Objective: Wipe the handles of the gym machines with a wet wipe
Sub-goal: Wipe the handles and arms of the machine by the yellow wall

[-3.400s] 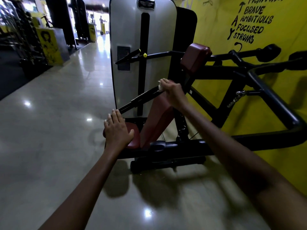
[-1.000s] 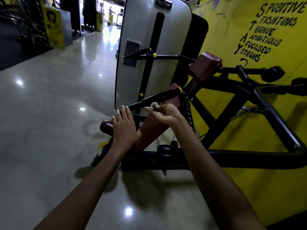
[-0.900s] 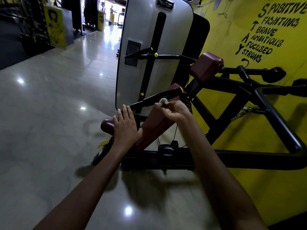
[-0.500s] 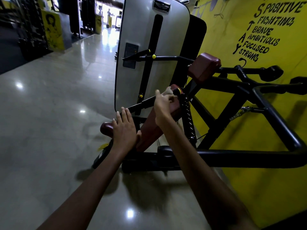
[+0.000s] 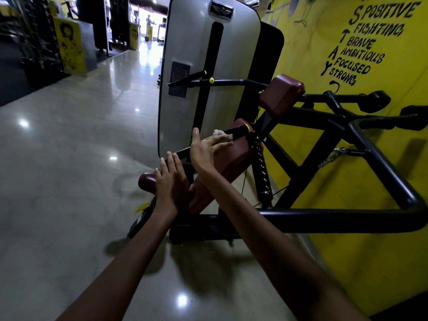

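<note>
At frame centre the right hand [image 5: 206, 149] lies on the handle [image 5: 236, 130] with the wipe [image 5: 218, 133] under its fingertips, the left hand [image 5: 170, 184] just below-left, the wall [image 5: 347, 158] filling the right.

Both our arms reach forward.
Our left hand [image 5: 172, 181] lies flat, fingers straight; our right hand [image 5: 205, 149] extends, thumb raised.
</note>
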`<control>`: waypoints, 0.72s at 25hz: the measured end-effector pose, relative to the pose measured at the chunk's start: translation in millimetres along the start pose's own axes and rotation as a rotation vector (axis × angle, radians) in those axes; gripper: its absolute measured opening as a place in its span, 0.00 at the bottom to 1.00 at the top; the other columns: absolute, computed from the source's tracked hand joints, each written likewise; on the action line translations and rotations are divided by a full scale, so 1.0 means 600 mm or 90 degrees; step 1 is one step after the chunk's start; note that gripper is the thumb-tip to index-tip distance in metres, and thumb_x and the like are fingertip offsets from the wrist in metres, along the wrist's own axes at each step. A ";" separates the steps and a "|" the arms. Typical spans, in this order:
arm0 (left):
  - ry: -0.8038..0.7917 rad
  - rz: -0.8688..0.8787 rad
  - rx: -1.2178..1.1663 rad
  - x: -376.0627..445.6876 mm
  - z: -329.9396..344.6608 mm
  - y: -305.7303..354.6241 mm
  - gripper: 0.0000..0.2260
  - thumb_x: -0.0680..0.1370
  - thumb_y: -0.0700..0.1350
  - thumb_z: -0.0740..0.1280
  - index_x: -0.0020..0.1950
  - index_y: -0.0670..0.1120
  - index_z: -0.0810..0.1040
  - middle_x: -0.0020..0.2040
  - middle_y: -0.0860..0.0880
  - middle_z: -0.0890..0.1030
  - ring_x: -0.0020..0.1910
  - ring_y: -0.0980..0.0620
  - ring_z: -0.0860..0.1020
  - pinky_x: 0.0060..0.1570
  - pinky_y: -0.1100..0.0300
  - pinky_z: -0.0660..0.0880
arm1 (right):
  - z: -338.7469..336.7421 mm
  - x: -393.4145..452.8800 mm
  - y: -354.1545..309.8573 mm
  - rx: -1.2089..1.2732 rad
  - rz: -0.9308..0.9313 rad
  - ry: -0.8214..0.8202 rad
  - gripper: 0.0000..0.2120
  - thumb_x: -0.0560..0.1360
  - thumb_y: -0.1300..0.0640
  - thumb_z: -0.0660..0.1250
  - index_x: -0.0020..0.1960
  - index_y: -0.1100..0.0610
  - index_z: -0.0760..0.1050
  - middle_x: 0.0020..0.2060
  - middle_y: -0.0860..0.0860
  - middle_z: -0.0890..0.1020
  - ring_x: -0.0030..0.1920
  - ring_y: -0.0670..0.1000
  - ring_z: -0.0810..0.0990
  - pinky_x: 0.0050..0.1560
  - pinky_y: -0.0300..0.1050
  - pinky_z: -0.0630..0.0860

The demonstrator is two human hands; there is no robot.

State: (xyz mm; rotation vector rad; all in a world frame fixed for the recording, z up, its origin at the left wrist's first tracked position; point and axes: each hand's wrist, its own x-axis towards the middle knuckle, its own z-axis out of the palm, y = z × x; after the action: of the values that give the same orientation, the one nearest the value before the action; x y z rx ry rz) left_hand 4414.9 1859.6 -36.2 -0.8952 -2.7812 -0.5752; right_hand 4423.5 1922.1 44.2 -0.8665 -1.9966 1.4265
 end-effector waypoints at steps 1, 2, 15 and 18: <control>-0.004 -0.003 0.017 0.001 0.002 0.000 0.43 0.76 0.59 0.62 0.76 0.35 0.43 0.76 0.36 0.48 0.75 0.38 0.51 0.71 0.46 0.54 | -0.010 0.010 -0.006 0.001 0.003 0.022 0.42 0.80 0.44 0.54 0.71 0.64 0.26 0.69 0.60 0.25 0.72 0.56 0.28 0.73 0.50 0.43; -0.007 -0.003 0.045 0.002 0.005 -0.001 0.43 0.76 0.60 0.62 0.76 0.36 0.42 0.77 0.37 0.48 0.75 0.39 0.51 0.71 0.47 0.55 | -0.021 0.022 -0.012 0.004 0.009 0.051 0.42 0.80 0.44 0.54 0.71 0.64 0.26 0.69 0.60 0.25 0.72 0.56 0.28 0.73 0.50 0.42; -0.001 0.000 0.057 -0.004 0.003 -0.001 0.42 0.76 0.58 0.61 0.75 0.36 0.41 0.77 0.37 0.46 0.75 0.38 0.50 0.72 0.46 0.55 | -0.098 0.061 0.050 -0.475 -0.276 0.023 0.35 0.80 0.42 0.48 0.75 0.63 0.38 0.74 0.58 0.35 0.73 0.54 0.29 0.70 0.48 0.29; 0.002 -0.002 0.061 -0.003 0.004 0.000 0.42 0.76 0.59 0.61 0.76 0.36 0.42 0.77 0.37 0.46 0.75 0.39 0.50 0.71 0.47 0.55 | -0.155 0.075 0.076 -0.731 -0.495 -0.074 0.29 0.81 0.46 0.48 0.76 0.58 0.44 0.76 0.54 0.44 0.75 0.49 0.37 0.72 0.45 0.32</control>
State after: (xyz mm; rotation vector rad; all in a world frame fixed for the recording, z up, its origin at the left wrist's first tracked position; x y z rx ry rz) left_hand 4416.3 1859.6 -38.9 -0.8684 -2.7815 -0.4403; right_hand 4471.5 2023.7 30.9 -0.2655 -2.7520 -0.1805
